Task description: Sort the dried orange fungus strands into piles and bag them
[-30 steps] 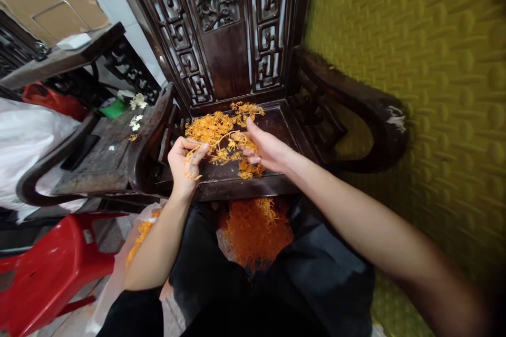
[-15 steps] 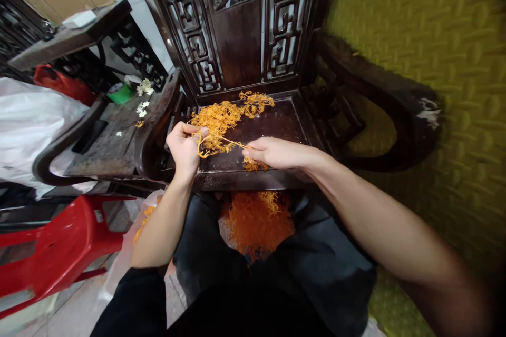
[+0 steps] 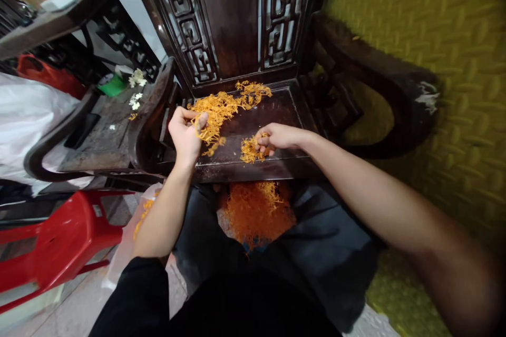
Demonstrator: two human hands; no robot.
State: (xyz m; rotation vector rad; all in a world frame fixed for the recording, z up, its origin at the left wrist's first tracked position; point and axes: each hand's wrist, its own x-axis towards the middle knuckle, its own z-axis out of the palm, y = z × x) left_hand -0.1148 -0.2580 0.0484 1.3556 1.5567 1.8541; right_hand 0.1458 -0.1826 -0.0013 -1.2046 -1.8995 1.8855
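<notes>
Pinching an orange sprig (image 3: 202, 136) between thumb and fingers, your left hand (image 3: 184, 134) sits beside the large orange heap (image 3: 220, 106) on the carved wooden chair's seat (image 3: 282, 108). Your right hand (image 3: 278, 137) curls its fingers over the small orange pile (image 3: 249, 151) near the front edge; whether they grip any, I cannot tell.

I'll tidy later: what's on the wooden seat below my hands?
On the seat: a larger orange heap and a smaller orange clump. The left hand hides part of the heap, the right hand part of the clump; anything beneath them cannot be seen.
</notes>
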